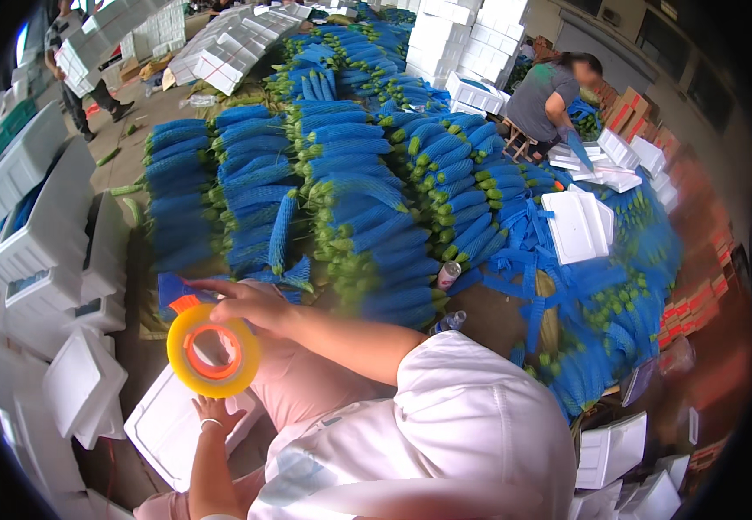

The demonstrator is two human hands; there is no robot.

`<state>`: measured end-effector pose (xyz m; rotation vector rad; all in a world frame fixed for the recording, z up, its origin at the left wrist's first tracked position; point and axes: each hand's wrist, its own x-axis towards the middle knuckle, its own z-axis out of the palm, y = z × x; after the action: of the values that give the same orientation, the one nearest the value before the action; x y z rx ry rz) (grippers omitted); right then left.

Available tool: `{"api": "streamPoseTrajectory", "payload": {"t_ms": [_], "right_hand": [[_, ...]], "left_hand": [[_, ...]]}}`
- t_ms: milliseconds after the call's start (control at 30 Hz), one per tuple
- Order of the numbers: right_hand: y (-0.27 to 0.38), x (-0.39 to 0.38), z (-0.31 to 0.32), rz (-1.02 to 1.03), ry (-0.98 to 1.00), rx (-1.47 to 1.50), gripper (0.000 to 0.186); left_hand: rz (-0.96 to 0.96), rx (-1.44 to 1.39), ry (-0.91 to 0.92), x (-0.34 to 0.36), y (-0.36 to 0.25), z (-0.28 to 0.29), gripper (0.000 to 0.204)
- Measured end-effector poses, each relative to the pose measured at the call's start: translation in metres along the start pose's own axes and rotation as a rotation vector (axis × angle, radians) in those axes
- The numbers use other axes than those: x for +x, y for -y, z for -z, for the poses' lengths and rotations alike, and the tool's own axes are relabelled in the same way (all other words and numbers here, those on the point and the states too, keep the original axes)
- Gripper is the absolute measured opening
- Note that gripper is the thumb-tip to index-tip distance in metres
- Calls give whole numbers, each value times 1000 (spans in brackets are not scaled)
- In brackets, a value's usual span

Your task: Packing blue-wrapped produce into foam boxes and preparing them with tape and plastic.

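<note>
My right hand point(250, 305) grips a blue and orange tape dispenser point(177, 290) carrying a large roll of yellow tape point(184, 358) with an orange core. Below the roll, my left hand point(218, 414) has its fingers spread at the edge of a white foam lid or box point(164, 433); whether it touches it, I cannot tell. My pink-clad leg point(298, 394) lies under my right forearm. Just beyond are long rows of green produce in blue mesh sleeves point(350, 225).
White foam boxes point(47, 225) are stacked at left, lids point(571, 227) lie at right. A can point(448, 274) and plastic bottle point(448, 322) stand nearby. A seated co-worker point(536, 104) works at back right; another person point(73, 104) carries boxes at back left. Cartons point(688, 303) line the right.
</note>
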<state>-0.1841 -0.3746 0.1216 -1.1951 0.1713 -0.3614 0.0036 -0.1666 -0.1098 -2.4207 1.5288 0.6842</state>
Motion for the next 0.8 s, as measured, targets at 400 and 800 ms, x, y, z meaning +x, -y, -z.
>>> {"api": "streamPoseTrajectory", "payload": {"t_ms": [400, 800], "right_hand": [[-37, 49, -65, 148, 147, -404, 83], [-39, 137, -72, 221, 394, -739, 80]], "left_hand": [[1479, -716, -136, -70, 202, -46, 91], [128, -808, 503, -4, 21, -36, 26]]}}
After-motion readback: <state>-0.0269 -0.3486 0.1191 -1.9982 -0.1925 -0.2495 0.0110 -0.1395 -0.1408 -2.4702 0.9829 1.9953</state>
